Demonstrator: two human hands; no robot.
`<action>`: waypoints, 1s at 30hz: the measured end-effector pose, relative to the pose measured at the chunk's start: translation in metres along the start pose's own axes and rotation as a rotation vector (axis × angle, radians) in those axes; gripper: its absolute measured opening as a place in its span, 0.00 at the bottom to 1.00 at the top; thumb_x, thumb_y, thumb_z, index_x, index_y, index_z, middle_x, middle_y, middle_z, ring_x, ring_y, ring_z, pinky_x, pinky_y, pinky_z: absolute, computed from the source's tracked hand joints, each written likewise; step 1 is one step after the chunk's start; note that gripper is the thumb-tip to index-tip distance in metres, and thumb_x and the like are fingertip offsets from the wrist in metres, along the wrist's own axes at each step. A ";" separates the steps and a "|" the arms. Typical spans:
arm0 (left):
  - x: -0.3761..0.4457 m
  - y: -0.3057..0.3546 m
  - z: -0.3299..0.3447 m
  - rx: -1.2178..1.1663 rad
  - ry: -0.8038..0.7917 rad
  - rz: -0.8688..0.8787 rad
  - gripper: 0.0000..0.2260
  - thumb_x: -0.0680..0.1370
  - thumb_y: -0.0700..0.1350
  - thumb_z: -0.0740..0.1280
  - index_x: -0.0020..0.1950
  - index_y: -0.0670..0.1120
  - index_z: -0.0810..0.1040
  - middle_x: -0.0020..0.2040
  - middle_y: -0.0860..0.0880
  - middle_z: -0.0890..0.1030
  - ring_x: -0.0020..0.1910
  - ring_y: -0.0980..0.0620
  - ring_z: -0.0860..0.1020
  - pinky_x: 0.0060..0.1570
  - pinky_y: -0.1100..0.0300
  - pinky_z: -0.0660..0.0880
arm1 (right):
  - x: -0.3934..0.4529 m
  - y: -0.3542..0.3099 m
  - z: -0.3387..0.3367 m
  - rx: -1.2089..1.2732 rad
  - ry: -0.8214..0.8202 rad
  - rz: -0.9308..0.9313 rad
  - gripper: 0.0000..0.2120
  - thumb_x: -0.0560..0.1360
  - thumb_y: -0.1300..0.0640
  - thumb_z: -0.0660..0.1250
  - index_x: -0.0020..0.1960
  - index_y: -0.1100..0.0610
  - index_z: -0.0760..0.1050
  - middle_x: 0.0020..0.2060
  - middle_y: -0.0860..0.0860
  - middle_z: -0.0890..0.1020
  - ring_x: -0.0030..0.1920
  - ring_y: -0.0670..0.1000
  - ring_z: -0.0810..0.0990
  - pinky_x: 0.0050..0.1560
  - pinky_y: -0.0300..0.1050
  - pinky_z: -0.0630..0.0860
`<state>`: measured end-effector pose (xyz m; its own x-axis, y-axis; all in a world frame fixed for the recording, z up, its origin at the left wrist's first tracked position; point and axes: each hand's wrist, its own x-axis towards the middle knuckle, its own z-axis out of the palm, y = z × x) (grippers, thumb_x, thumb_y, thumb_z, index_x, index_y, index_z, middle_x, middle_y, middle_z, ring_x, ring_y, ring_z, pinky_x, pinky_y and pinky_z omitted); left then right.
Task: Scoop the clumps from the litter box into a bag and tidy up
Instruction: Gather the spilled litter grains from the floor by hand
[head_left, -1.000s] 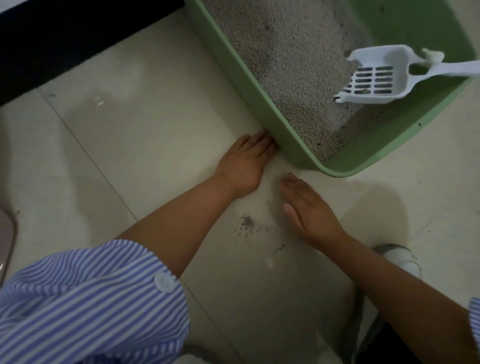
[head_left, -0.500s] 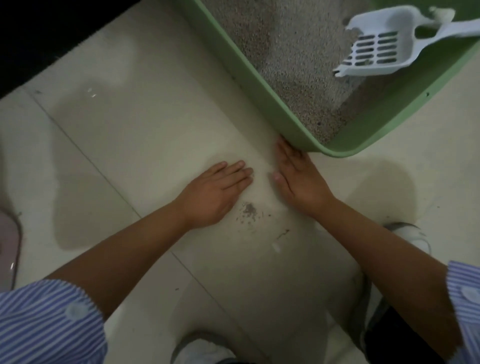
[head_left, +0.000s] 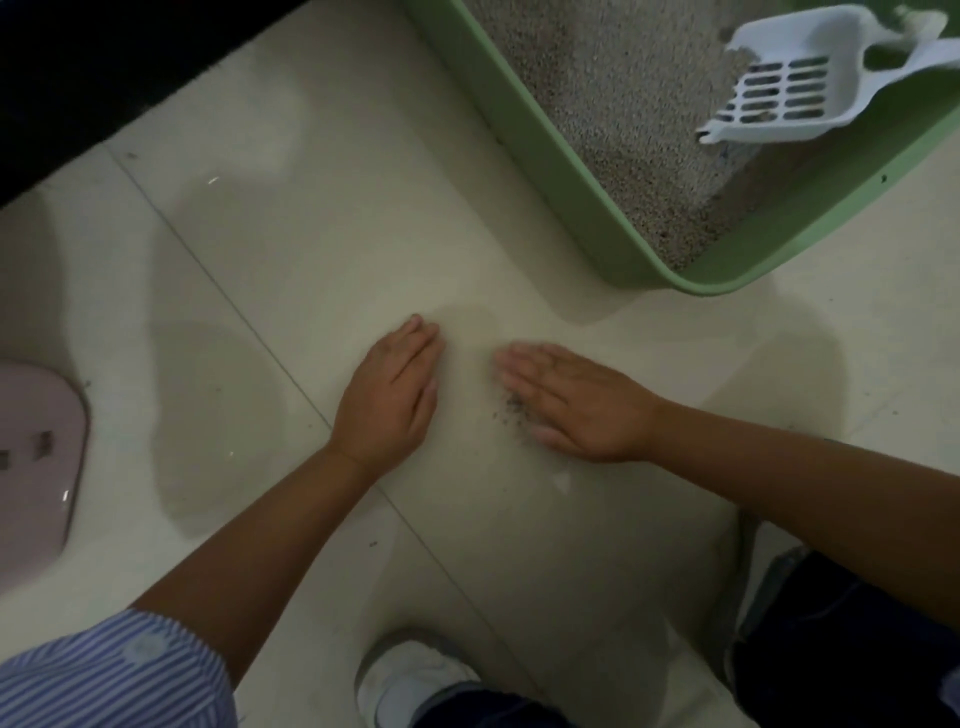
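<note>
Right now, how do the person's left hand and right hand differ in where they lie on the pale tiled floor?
The left hand points its fingers up toward the green plastic litter box, while the right hand points leftward across the floor. The small dark pile of spilled litter lies against the right hand's edge; the left hand sits apart from it. Both lie flat on the floor with straight fingers and hold nothing.

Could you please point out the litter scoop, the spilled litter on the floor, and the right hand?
litter scoop (head_left: 795, 93): head view, slotted blade.
spilled litter (head_left: 511, 408): head view, dark grains.
right hand (head_left: 576, 402): head view, back.
</note>
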<state>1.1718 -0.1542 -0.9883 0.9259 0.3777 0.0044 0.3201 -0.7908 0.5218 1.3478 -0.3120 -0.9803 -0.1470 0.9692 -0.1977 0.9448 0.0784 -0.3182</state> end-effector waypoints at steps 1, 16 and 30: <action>0.000 -0.001 0.001 0.039 0.001 -0.014 0.19 0.79 0.43 0.55 0.58 0.30 0.76 0.58 0.33 0.78 0.63 0.41 0.67 0.65 0.53 0.62 | 0.006 0.004 -0.002 -0.012 0.014 0.051 0.28 0.80 0.45 0.39 0.67 0.65 0.61 0.64 0.65 0.73 0.66 0.63 0.70 0.70 0.47 0.53; 0.006 0.018 -0.006 0.241 -0.233 0.012 0.21 0.74 0.44 0.56 0.58 0.31 0.77 0.59 0.34 0.78 0.58 0.34 0.77 0.58 0.48 0.73 | -0.034 0.000 -0.029 -0.056 -0.261 -0.221 0.28 0.80 0.46 0.36 0.66 0.63 0.62 0.64 0.61 0.75 0.64 0.59 0.75 0.60 0.54 0.74; -0.004 0.095 0.012 0.002 -0.321 -0.613 0.22 0.79 0.42 0.61 0.71 0.38 0.63 0.63 0.40 0.68 0.59 0.42 0.70 0.55 0.56 0.67 | -0.023 0.004 -0.045 0.265 -0.254 0.249 0.20 0.74 0.61 0.61 0.65 0.64 0.68 0.59 0.62 0.72 0.59 0.60 0.72 0.58 0.47 0.68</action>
<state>1.2004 -0.2366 -0.9487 0.5913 0.5954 -0.5439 0.8046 -0.4813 0.3478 1.3682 -0.3236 -0.9356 -0.0229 0.8601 -0.5096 0.8576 -0.2451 -0.4522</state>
